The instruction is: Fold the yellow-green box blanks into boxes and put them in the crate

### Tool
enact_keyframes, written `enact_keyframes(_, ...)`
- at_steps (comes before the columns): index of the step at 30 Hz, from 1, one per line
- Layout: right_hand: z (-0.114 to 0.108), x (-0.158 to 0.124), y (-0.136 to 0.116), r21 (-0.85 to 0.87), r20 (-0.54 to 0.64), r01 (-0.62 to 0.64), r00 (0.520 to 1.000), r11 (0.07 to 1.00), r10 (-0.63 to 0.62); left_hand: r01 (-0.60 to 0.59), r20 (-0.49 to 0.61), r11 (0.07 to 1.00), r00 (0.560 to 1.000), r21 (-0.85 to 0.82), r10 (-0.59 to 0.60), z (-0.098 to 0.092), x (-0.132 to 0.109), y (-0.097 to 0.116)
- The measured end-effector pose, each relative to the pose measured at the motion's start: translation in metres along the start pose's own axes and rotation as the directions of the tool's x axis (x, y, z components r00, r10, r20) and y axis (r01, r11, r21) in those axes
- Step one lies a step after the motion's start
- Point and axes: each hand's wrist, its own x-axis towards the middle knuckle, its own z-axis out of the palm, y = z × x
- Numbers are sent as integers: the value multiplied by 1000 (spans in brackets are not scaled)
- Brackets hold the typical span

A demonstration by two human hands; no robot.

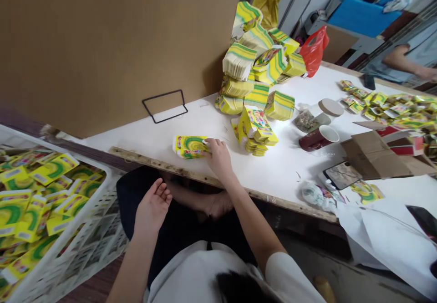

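Observation:
My right hand (218, 159) is at the white table's front edge, its fingers closed on the right end of a small yellow-green cardboard box (190, 147) that lies there. Part of that end is hidden under the fingers. Over my lap, my left hand (154, 206) is palm up with loosely curled fingers and holds nothing. To the right of my right hand stands a small group of yellow cartons (256, 127). Behind it rises a pile of bundled flat cartons (256, 61).
At left, a white plastic crate (108, 189) holds many yellow boxes. A large brown cardboard panel (112, 48) and a black wire frame (165, 107) stand behind the table edge. Right of me are a dark red cup (316, 140), a phone (342, 175) and an open carton (375, 152). Another person's arm (404, 61) shows far right.

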Motion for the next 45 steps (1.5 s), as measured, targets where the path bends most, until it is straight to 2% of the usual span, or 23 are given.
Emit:
enact_keyframes(3, 2, 1, 0, 0, 8, -2, 1000, 1000, 2, 30, 1, 999, 1000, 31, -30, -6, 4, -8)
enact_keyframes(7, 5, 2, 1, 48, -11, -19, 1000, 999, 19, 46, 60, 996, 997, 75, -50, -6, 5, -19)
enact_keyframes(12, 0, -2, 3, 181, -71, -19, 997, 983, 33, -66, 216, 991, 976, 120, 39, 0, -8, -30)
enact_keyframes(16, -16, -22, -12, 309, -124, -6, 991, 951, 46, -195, 395, 969, 911, 150, 122, 7, -20, -36)
enact_keyframes(19, -22, -52, -33, 456, -63, 19, 998, 890, 11, -339, 529, 931, 819, 133, 223, 14, -20, -39)
enact_keyframes(21, -19, -71, -45, 584, 52, -8, 998, 812, -27, -430, 541, 897, 780, 101, 314, 19, -18, -39)
enact_keyframes(24, -13, -92, -52, 728, 171, -114, 985, 676, -17, -502, 494, 860, 773, 92, 398, 22, -15, -37)
enact_keyframes(26, -12, -97, -51, 775, 218, -181, 976, 606, 12, -577, 519, 809, 730, 117, 445, 20, -14, -37)
enact_keyframes(28, -15, -99, -48, 775, 281, -227, 960, 590, 0, -653, 575, 738, 673, 167, 466, 15, -13, -39)
enact_keyframes(30, -18, -98, -46, 750, 341, -247, 939, 613, -39, -694, 615, 689, 642, 211, 458, 11, -13, -44)
enact_keyframes(31, -19, -98, -46, 739, 358, -244, 932, 628, -58, -685, 613, 695, 651, 219, 448, 10, -13, -46)
enact_keyframes(33, -17, -99, -45, 738, 367, -231, 926, 634, -89, -619, 578, 761, 699, 195, 421, 11, -16, -49)
enact_keyframes(36, -6, -102, -47, 778, 368, -254, 926, 574, -90, -430, 541, 897, 781, 102, 313, 21, -24, -44)
enact_keyframes(39, 6, -108, -49, 789, 360, -290, 933, 542, -25, -272, 522, 962, 821, 2, 231, 31, -34, -32)
enact_keyframes(42, 13, -113, -51, 786, 305, -265, 952, 559, 24, -237, 476, 970, 848, -48, 231, 39, -40, -25)
enact_keyframes(45, 14, -117, -54, 789, 260, -243, 964, 565, 52, -241, 436, 965, 861, -101, 261, 43, -42, -27)
